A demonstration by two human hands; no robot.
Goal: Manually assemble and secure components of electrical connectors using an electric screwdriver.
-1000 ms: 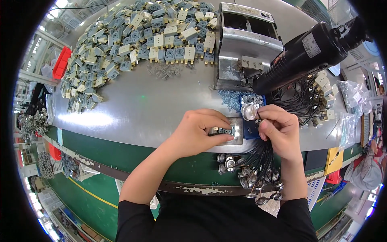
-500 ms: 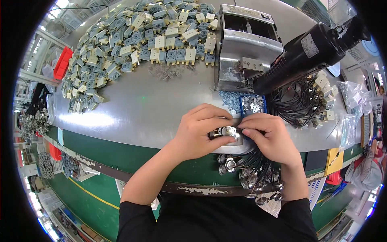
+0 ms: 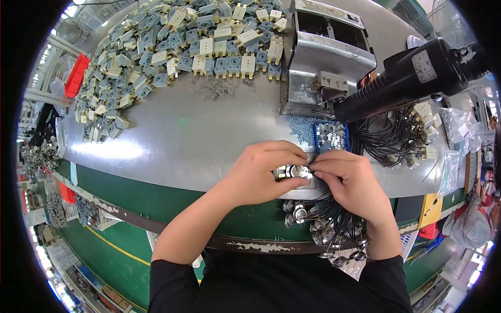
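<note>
Two hands are busy at the near side of the bench [image 3: 182, 151] in the head view, both bent over one shiny metal-topped piece [image 3: 296, 171]. The left hand [image 3: 266, 172] has it hemmed in, fingers along the far side and thumb along the near side, I'd guess to stop it sliding or twisting on the flat metal plate [image 3: 314, 184] under it. The right hand [image 3: 352, 180] comes in from the other end, index and thumb tips drawn close by the piece's right edge (can't tell if they're pinching anything, the bit is too small). So the piece sits in the mouth of the left hand's grip, just left of the right fingertips. Layout looks like it's about short reaches: a blue tray [image 3: 315, 140] of small metal bits just beyond the right hand, loose screws [image 3: 300, 127] beside it, and round metal parts on black wires [image 3: 323, 229] hanging by the bench edge below that hand. The big heap of grey and cream blocks [image 3: 209, 47] is parked farther back, probably to keep the working spot free.
</note>
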